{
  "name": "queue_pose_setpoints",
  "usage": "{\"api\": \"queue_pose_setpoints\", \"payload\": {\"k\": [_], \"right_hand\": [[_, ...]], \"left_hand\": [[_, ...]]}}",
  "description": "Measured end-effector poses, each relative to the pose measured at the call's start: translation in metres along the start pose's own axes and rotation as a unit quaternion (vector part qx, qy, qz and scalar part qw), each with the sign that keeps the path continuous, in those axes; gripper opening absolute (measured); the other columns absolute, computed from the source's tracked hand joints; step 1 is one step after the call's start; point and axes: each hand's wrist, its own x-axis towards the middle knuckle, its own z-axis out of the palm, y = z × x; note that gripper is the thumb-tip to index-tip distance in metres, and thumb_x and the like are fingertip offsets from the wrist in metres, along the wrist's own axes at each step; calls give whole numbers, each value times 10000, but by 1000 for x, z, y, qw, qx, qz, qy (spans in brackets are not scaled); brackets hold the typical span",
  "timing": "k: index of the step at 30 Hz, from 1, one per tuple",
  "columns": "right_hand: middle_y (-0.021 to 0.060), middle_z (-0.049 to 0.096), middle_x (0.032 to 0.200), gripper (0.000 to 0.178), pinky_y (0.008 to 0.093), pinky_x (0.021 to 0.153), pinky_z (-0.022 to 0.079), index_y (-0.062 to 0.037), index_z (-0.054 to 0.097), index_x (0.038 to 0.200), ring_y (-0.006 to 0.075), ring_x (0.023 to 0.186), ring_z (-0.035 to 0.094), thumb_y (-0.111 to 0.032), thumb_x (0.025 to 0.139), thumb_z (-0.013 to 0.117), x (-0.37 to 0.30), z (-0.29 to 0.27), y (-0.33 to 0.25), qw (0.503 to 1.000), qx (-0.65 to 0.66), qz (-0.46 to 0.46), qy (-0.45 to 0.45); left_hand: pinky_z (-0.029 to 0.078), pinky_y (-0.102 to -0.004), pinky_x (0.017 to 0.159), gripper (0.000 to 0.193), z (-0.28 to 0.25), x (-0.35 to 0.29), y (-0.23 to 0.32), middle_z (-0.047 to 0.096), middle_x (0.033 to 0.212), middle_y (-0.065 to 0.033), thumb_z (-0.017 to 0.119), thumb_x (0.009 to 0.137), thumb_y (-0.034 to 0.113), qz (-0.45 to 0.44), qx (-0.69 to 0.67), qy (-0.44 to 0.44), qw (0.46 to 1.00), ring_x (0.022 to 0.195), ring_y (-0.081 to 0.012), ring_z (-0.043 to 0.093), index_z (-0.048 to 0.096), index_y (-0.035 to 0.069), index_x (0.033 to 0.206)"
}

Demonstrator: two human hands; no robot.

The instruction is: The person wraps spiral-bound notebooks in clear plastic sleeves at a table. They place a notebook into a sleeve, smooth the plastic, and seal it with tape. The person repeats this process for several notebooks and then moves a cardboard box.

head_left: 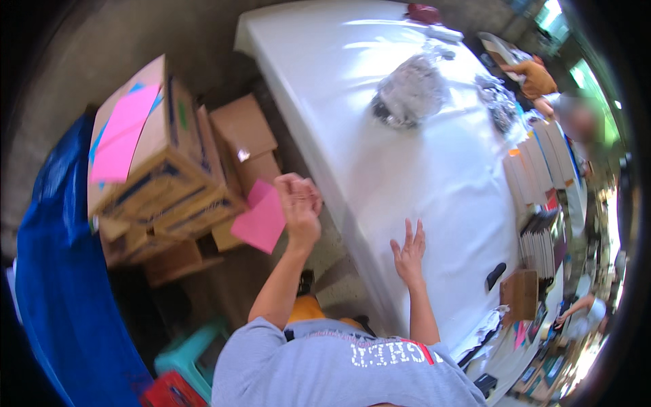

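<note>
My left hand is raised over the gap between the white-covered table and the cardboard boxes. Its fingers are bent and blurred, so I cannot tell how far they are closed. Bright pink sheets show right beside that hand; whether it grips them is unclear. My right hand reaches over the near left part of the white table covering, fingers spread and nothing in them. On the stacked cardboard box at the left lie another pink sheet and some blue sheets under it.
A clear plastic-wrapped bundle sits far on the table. A small black object lies near its right edge. Blue tarpaulin and a teal stool stand left. Book stacks and other people are at the right.
</note>
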Motion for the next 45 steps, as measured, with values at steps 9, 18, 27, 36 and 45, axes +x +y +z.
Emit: {"api": "queue_pose_setpoints", "payload": {"k": [9, 18, 27, 36, 45], "right_hand": [[118, 277, 1426, 569, 551, 1023, 225, -257, 331, 1366, 259, 1297, 313, -427, 856, 519, -113, 5, -12, 988, -111, 110, -10], [57, 413, 1337, 564, 493, 1003, 272, -229, 430, 1301, 178, 1203, 418, -526, 826, 494, -115, 2, -26, 977, -119, 162, 73], [79, 380, 1358, 488, 520, 994, 266, -203, 422, 1304, 203, 1247, 361, -483, 907, 375, -133, 2, -17, 987, -64, 120, 80], [113, 589, 1067, 309, 409, 879, 410, -74, 597, 1072, 296, 1027, 554, -230, 812, 537, -288, -110, 5, 936, 319, -70, 132], [105, 579, 1082, 347, 406, 854, 441, -134, 558, 1156, 295, 1022, 553, -301, 853, 542, -620, -115, 57, 859, 93, 495, 90]], "left_hand": [[384, -357, 800, 253, 328, 239, -62, 446, 1037, -186, 457, 786, 44, 422, 210, -411, 780, 942, -295, 464, 439, 28, 1038], [476, -395, 793, 593, 371, 287, -167, 653, 966, -166, 562, 713, 590, 189, 712, -596, 320, 912, -307, 622, 683, 50, 926], [234, -468, 1027, 537, 401, 47, -6, 543, 1246, -71, 610, 811, 450, 341, 522, -614, 483, 1181, -275, 468, 493, 218, 1281], [399, -414, 905, 682, 382, -323, 92, 544, 1194, -198, 740, 698, 335, 122, -281, -942, 135, 1101, -335, 521, 504, -59, 1202], [421, -414, 853, 660, 334, -738, 163, 535, 1237, -142, 663, 772, 404, 173, -371, -912, -22, 1009, -302, 564, 445, 93, 1312]]}}
